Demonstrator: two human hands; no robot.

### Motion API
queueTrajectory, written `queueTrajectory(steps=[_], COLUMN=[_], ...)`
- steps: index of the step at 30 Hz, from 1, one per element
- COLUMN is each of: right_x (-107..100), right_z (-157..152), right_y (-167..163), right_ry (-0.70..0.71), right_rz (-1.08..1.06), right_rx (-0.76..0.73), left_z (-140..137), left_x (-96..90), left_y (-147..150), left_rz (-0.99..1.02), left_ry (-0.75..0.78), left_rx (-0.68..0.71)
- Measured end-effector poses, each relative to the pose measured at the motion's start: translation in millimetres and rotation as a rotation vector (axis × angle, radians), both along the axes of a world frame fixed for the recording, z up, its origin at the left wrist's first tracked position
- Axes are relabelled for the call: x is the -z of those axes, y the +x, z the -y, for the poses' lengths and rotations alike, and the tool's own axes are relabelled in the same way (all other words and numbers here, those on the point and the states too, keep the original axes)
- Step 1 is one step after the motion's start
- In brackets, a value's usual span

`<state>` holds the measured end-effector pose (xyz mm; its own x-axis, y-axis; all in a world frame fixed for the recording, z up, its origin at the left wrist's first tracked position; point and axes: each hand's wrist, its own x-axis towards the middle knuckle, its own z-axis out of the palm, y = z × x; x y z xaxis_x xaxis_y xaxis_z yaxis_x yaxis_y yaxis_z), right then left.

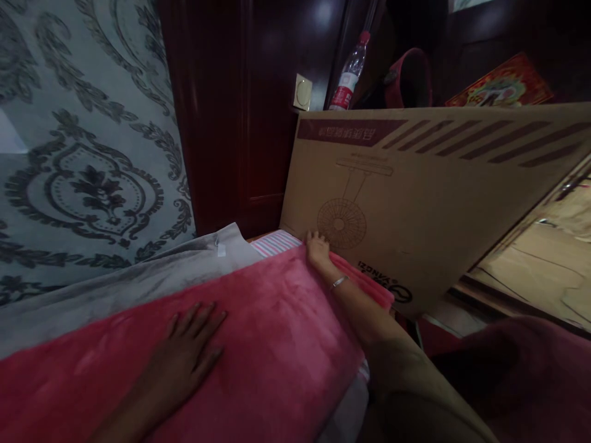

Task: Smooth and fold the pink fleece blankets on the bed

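Observation:
A pink plush blanket [277, 320] lies spread over a grey cloth [198, 255], with a striped cloth [276, 242] showing at its far edge. My left hand [184, 351] rests flat on the blanket, its fingers spread. At the far right corner of the blanket is my right hand [317, 249], reaching forward with a silver bracelet on the wrist. Its fingers are slightly bent and apart, touching the blanket's edge close to the cardboard box [415, 203]. The underside of the right hand is hidden.
The upright box bears a printed fan drawing and blocks the far right side. Behind it stand a red-capped bottle [348, 74] and a pink band-shaped object [394, 92]. A dark red wooden panel [221, 123] and patterned wallpaper [92, 135] border the far left.

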<state>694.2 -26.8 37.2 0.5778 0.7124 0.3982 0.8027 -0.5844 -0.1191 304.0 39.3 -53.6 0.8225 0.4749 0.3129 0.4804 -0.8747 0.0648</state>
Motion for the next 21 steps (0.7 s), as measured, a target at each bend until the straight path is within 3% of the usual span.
queueTrajectory(steps=[2, 6, 9, 12, 14, 18, 19, 21], right_x=[12, 47, 56, 46, 40, 45, 49, 55], right_z=[19, 73, 113, 139, 147, 159, 163, 173], right_y=[-26, -62, -60, -60, -76, -123, -130, -134], right_ry=[-0.026, -0.233, -0.295, -0.293, -0.263, -0.22, -0.231, -0.257], right_rz=[0.013, -0.147, -0.251, -0.281, -0.28, -0.259, -0.265, -0.291], right_rx=[-0.061, -0.208, -0.047, 0.104, 0.043, -0.361, -0.395, -0.315], left_z=[1, 7, 12, 12, 12, 36, 47, 74], left_x=[-1.7, -11.1, -21.8, -32.1, -37.8, -42.4, -41.2, -35.8], left_y=[2, 5, 6, 8, 10, 14, 13, 8], left_rz=[0.014, -0.044, -0.107, -0.088, -0.067, -0.093, -0.123, -0.168], left_ry=[0.009, -0.034, -0.107, -0.127, -0.143, -0.203, -0.206, -0.177], left_rx=[-0.035, -0.072, -0.086, -0.07, -0.004, 0.206, 0.26, 0.36])
